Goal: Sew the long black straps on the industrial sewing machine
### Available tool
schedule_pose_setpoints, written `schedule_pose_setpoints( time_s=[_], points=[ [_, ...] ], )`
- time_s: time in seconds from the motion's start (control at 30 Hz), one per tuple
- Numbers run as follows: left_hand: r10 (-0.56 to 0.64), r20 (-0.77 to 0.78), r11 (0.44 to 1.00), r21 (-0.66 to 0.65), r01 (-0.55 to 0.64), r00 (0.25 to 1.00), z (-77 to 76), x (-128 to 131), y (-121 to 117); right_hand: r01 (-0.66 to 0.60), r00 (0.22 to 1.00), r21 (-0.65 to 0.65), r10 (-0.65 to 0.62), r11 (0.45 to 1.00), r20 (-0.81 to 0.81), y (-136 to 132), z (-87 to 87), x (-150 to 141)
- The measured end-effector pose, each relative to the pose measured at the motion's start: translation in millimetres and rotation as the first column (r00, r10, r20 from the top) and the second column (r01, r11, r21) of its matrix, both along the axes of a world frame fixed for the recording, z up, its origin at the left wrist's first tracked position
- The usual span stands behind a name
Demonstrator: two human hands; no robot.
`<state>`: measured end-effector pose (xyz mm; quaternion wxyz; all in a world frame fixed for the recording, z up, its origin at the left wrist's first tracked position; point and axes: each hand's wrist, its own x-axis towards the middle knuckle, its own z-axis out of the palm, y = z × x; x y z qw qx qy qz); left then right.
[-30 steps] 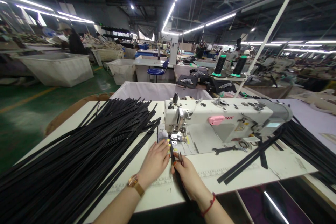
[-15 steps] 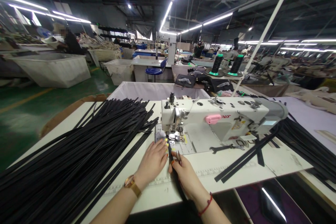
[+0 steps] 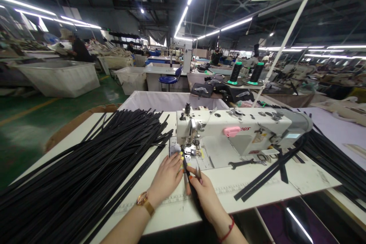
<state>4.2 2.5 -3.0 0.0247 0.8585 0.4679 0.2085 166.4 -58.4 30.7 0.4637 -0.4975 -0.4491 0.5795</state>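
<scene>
I see my left hand (image 3: 167, 177) flat on the table (image 3: 257, 183), fingers open beside one black strap (image 3: 187, 167) running under the sewing machine (image 3: 237, 133) needle. My right hand (image 3: 204, 194) pinches that strap, small snips in its grip. Behind the machine, a white bin (image 3: 168, 101); contents hidden. Two thread cones (image 3: 246, 72) stand beyond.
</scene>
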Motion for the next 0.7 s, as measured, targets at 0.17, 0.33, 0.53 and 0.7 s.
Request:
schedule_pose_setpoints(
  time_s=[0.17, 0.33, 0.53, 0.7],
  points=[
    [-0.004, 0.019, 1.000, 0.015, 0.004, 1.000, 2.4, 0.1, -1.4, -0.029, 0.999, 0.033, 0.029, 0.999, 0.016, -6.0, 1.9, 4.5],
    [-0.004, 0.041, 1.000, 0.003, 0.004, 0.999, 6.6, 0.0, -2.6, -0.099, 0.992, 0.064, 0.093, 0.993, 0.088, -15.2, 4.9, 8.5],
    [0.005, 0.075, 1.000, -0.006, -0.005, 0.997, 8.1, 1.1, -4.9, -0.235, 0.935, 0.068, 0.206, 0.970, 0.288, -34.1, -7.4, 22.4],
    [0.020, 0.089, 1.000, 0.006, -0.020, 0.996, 9.3, 0.0, -1.7, -0.292, 0.805, 0.011, 0.239, 0.956, 0.542, -42.9, -27.3, 37.6]
  ],
)
